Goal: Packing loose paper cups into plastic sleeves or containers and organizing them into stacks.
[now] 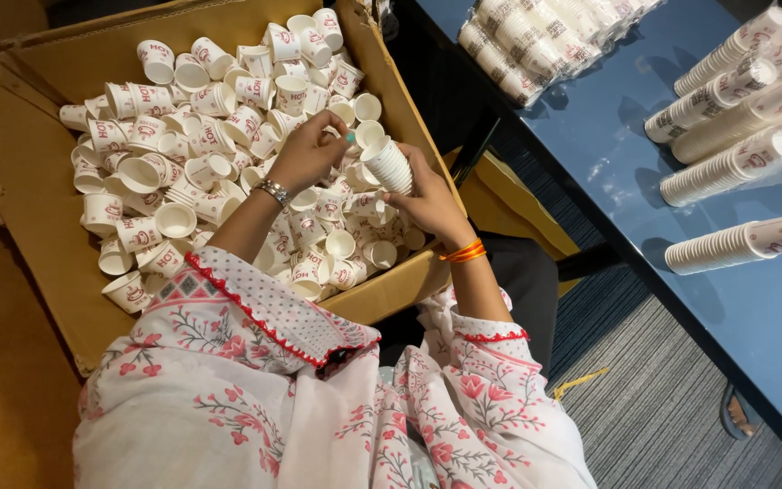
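A large cardboard box [42,195] in front of me holds several loose small white paper cups with red print. My right hand [427,201], with orange bangles at the wrist, grips a short stack of nested cups [388,164] above the box. My left hand [308,154], wearing a metal wrist chain, reaches in from the left with fingers pinched at the stack's top, by a loose cup [368,133].
A blue table [644,199] stands to the right, carrying several long stacks of nested cups [739,243], some wrapped in clear plastic [536,41]. Grey striped carpet [653,398] lies below. My white floral clothing [319,407] fills the lower view.
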